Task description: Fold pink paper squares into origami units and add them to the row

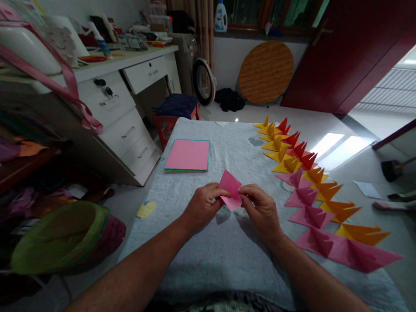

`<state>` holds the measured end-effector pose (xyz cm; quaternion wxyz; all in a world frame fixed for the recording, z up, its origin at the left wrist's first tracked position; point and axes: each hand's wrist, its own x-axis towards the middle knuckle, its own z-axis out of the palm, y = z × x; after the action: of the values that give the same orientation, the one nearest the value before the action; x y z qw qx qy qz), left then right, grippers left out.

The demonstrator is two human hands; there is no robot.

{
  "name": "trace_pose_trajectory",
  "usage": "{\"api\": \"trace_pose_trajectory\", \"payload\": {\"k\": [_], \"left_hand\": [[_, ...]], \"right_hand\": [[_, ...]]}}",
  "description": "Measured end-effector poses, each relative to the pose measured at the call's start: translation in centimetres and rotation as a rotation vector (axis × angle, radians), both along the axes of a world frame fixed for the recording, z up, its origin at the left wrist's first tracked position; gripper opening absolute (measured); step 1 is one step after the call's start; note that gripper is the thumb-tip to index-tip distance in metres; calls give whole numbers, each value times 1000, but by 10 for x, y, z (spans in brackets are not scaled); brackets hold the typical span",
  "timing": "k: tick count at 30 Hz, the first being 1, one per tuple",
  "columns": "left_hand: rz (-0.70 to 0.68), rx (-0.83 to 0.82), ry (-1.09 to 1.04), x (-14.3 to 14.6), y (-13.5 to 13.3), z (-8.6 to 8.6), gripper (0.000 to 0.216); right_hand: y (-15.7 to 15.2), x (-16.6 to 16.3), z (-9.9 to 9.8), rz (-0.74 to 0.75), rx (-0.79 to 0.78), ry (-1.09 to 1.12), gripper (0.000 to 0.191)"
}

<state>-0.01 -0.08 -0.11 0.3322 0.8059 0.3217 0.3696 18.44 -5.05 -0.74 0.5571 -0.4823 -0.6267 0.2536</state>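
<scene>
Far left on the cloth [200,251] I log a paper stack [187,155], pink on top. Next, left hand [203,204]: thumb and fingers pinched on the near-left edge of a pink folded paper [232,186]. I judge it feather-light, thin, easily creased or torn; best held lightly at edges. Right hand [261,209]: fingertips closed narrowly at its right corner. Farther right: rows of folded paper figures [312,217].

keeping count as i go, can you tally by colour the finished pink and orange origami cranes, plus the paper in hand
Pink origami cranes: 5
Orange origami cranes, right-hand row: 4
Held pink paper: 1
Total: 10
</scene>
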Motion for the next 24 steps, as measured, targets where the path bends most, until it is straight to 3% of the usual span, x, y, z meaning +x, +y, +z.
{"api": "trace_pose_trajectory", "payload": {"k": [12, 24], "left_hand": [[10, -108, -116, 1, -1, 3, 13], [15, -120, -125, 1, -2, 2, 14]], "right_hand": [[-5, -2, 0, 36, 126, -251, 39], [-5, -4, -3, 10, 123, -312, 37]]}}
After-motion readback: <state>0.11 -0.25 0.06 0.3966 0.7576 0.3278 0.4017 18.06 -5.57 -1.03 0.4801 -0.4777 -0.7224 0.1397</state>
